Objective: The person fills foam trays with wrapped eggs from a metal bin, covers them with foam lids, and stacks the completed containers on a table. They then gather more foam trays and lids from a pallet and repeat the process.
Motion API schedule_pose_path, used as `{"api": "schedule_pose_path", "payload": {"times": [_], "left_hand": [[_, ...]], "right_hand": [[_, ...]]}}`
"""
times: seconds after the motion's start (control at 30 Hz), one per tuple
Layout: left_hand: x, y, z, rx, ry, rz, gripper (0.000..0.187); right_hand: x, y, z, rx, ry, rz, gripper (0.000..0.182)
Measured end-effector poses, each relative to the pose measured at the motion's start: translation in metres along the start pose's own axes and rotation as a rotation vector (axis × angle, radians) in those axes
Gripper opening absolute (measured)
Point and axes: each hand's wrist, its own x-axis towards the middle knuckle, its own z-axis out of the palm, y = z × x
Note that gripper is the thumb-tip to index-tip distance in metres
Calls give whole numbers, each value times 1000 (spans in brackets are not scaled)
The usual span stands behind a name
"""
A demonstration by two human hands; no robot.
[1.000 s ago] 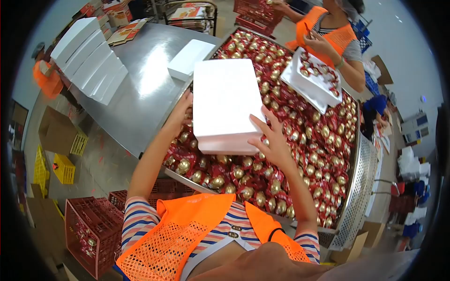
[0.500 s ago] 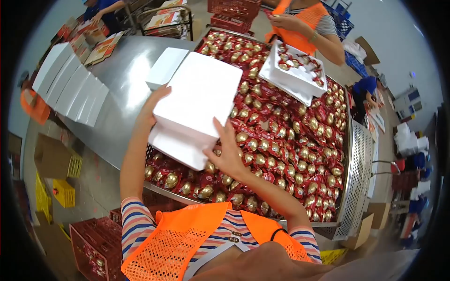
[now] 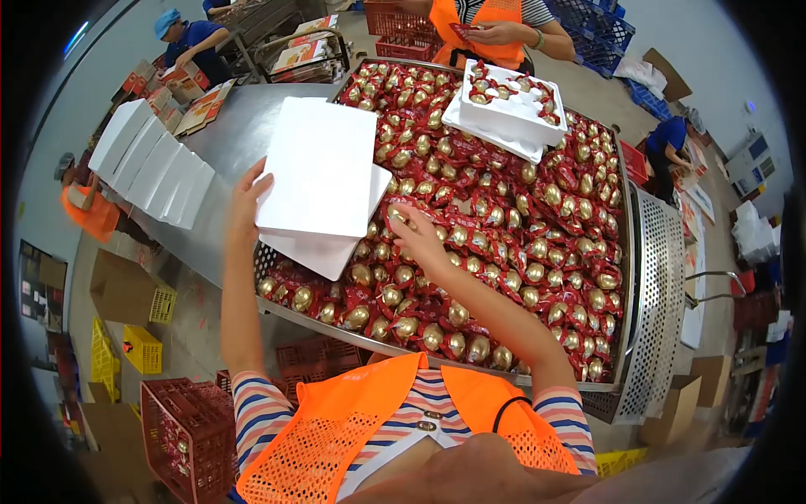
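A white foam box (image 3: 317, 168) sits in front of me, its smooth broad face turned up. Under it a white foam lid or tray (image 3: 312, 252) juts out at the front and right, skewed against the box. My left hand (image 3: 248, 200) grips the box's left edge, fingertips on its rim. Off the box's right side is my right hand (image 3: 422, 244), fingers spread and holding nothing. It hovers over, or lightly touches, gold egg-shaped items in red wrappers (image 3: 470, 290), which fill the tray-like table in rows.
A co-worker in an orange vest (image 3: 483, 34) stands opposite, holding a red wrapped item beside a partly filled foam box (image 3: 514, 105). White foam boxes (image 3: 155, 164) stand in a row on the metal tabletop (image 3: 227, 126). Red crates (image 3: 189, 437) are on the floor at lower left.
My right hand has come away from the foam box and opened over the gold items. The box has turned slightly over the piece beneath, my left hand still on it.
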Motion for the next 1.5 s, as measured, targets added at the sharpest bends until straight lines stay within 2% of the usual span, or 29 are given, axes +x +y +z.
{"api": "schedule_pose_path", "payload": {"times": [0.1,0.2,0.3,0.4,0.53,0.63,0.77,0.9,0.93,1.03,1.13,1.23,1.37,1.47,1.5], "left_hand": [[-12,-16,17,-82,79,-57,52],[-33,-20,35,-214,87,-77,53],[-50,-21,51,-248,102,-81,56],[-63,-20,52,-230,109,-25,52],[-81,-21,83,-152,57,54,47],[-78,-29,92,-174,77,85,47],[-78,-35,83,-160,10,25,47],[-70,-42,73,-127,-7,92,46],[-69,-44,71,-116,-1,110,48],[-55,-62,67,168,-9,277,64],[-46,-74,64,193,-87,349,77],[-47,-77,60,143,-105,305,76],[-43,-100,39,308,-43,347,73],[-43,-105,34,306,-55,278,67],[-42,-103,33,186,-85,183,66]], "right_hand": [[20,6,14,-365,207,-405,55],[28,-16,30,-771,137,-712,75],[0,-41,60,-1054,47,-511,99],[5,-20,57,-1145,189,-663,114],[15,-4,64,-999,228,-614,113],[15,-8,62,-1050,220,-630,115],[15,-6,71,-995,194,-696,119],[21,-6,89,-926,216,-663,115],[22,-7,92,-902,226,-644,109],[24,-15,90,-901,234,-610,103],[31,-8,83,-906,259,-663,97],[33,-5,83,-896,300,-721,95],[37,-11,86,-952,370,-832,89],[40,-28,83,-907,436,-839,86],[40,-33,80,-909,438,-830,86]]}}
